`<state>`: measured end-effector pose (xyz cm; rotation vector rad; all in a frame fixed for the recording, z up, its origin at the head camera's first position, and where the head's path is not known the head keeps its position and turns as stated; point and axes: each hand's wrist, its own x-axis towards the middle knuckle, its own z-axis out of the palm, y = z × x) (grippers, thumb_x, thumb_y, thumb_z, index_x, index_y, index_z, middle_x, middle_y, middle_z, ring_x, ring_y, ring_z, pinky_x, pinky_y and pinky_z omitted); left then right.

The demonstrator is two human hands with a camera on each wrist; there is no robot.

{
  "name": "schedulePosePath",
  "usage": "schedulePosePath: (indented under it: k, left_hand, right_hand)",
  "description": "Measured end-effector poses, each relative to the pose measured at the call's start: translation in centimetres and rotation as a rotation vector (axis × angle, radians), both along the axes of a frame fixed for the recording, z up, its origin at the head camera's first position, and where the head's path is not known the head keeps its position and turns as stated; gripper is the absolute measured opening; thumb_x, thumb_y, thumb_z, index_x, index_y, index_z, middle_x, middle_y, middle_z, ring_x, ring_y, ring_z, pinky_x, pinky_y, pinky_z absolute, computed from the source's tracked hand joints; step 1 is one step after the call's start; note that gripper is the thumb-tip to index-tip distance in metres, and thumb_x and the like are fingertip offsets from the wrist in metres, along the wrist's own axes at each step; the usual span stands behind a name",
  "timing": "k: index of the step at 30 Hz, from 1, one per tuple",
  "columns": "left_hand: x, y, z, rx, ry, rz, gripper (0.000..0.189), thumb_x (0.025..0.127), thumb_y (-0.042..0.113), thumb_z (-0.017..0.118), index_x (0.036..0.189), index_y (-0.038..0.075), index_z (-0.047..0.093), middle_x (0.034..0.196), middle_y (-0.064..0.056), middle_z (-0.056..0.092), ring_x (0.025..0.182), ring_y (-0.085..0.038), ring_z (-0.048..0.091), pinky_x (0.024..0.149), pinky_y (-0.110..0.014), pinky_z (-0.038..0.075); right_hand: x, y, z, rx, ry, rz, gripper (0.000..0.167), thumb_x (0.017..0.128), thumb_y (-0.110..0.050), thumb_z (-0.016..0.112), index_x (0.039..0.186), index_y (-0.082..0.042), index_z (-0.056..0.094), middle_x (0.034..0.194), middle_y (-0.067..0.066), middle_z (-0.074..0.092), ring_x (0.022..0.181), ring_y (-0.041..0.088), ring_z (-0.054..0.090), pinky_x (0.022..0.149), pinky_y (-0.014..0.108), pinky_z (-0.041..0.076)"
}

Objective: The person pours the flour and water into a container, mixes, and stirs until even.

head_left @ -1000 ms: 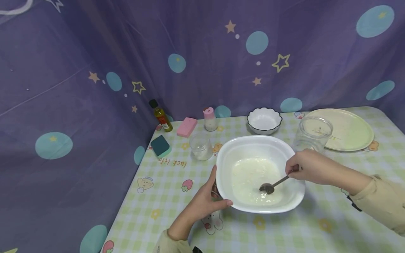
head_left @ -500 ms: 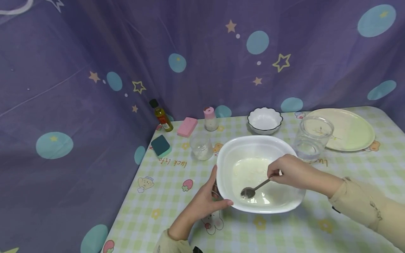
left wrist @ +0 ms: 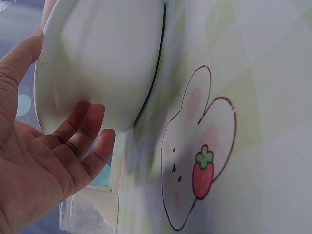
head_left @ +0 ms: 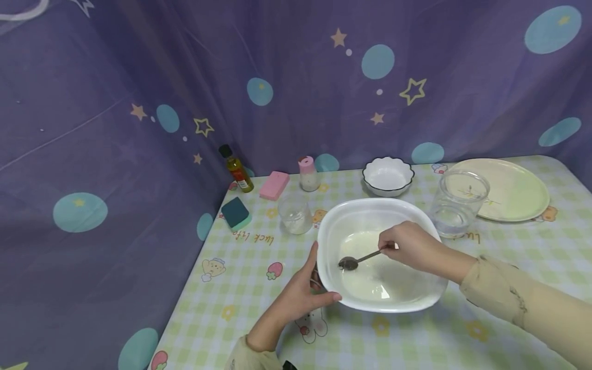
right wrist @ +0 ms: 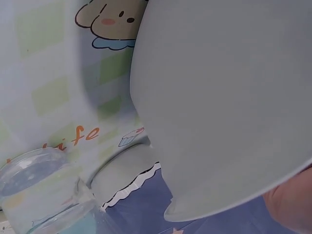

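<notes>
A large white basin (head_left: 330, 234) with cloudy, pale liquid (head_left: 358, 285) in its bottom stands on the table in the head view. My left hand (head_left: 300, 295) holds its left side, thumb over the rim and fingers against the outer wall. In the left wrist view those fingers (left wrist: 90, 131) bear on the basin's side (left wrist: 107, 53). Above the basin, my right hand (head_left: 411, 246) pinches the handle of a dark metal spoon (head_left: 349, 263), whose bowl is in the liquid at the left. Only a bit of the right hand (right wrist: 292, 202) shows past the basin in the right wrist view.
Behind the basin are a scalloped white bowl (head_left: 387, 177), a clear jar (head_left: 455, 221) and an oval plate (head_left: 522, 198). Left of these stand a small glass (head_left: 296, 218), a pink-topped shaker (head_left: 308, 177), a pink sponge (head_left: 274, 186), a green sponge (head_left: 236, 213) and an oil bottle (head_left: 238, 172).
The spoon and my right hand have moved left across the basin, the spoon first nearer me, then back away. My left hand and the basin have stayed put.
</notes>
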<state>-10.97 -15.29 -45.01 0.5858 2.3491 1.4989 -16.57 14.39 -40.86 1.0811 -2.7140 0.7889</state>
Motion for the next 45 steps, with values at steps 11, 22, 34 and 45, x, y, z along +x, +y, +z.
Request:
schedulePosePath:
  k: [11,22,34,45]
  left_hand:
    - [0.0,0.0,0.0,0.005,-0.006,-0.002,0.113,0.083,0.029,0.08,0.158,0.023,-0.006,0.098,-0.002,0.061,0.089,-0.018,0.059,0.08,-0.036,0.053]
    - [0.5,0.3,1.7,0.014,-0.032,-0.008,0.112,0.084,0.019,0.078,0.157,0.016,-0.006,0.101,-0.008,0.06,0.09,-0.022,0.058,0.082,-0.042,0.052]
    - [0.2,0.1,0.5,0.01,-0.026,0.005,0.114,0.083,0.022,0.08,0.157,0.023,-0.007,0.102,-0.006,0.061,0.09,-0.018,0.057,0.082,-0.037,0.052]
    - [0.1,0.0,0.0,0.001,-0.007,0.012,0.114,0.083,0.023,0.081,0.157,0.027,-0.006,0.101,-0.003,0.061,0.09,-0.017,0.058,0.081,-0.036,0.052]
  right_hand:
    - [-0.7,0.7,0.1,0.021,0.059,-0.095,0.024,0.076,-0.002,0.076,0.068,-0.021,0.065,0.064,-0.017,0.057,0.06,0.002,0.05,0.057,0.029,0.045]
    - [-0.4,3.6,1.1,0.081,0.023,-0.136,0.024,0.077,-0.001,0.076,0.069,-0.021,0.065,0.063,-0.016,0.054,0.058,0.005,0.045,0.054,0.028,0.041]
    - [0.6,6.2,2.7,0.192,-0.016,-0.177,0.027,0.077,0.0,0.073,0.066,-0.021,0.06,0.06,-0.013,0.046,0.058,0.007,0.04,0.054,0.028,0.036]
    - [1.1,6.6,3.7,0.262,0.011,-0.169,0.027,0.072,0.003,0.072,0.065,-0.021,0.063,0.064,-0.013,0.055,0.058,0.008,0.047,0.055,0.031,0.042]
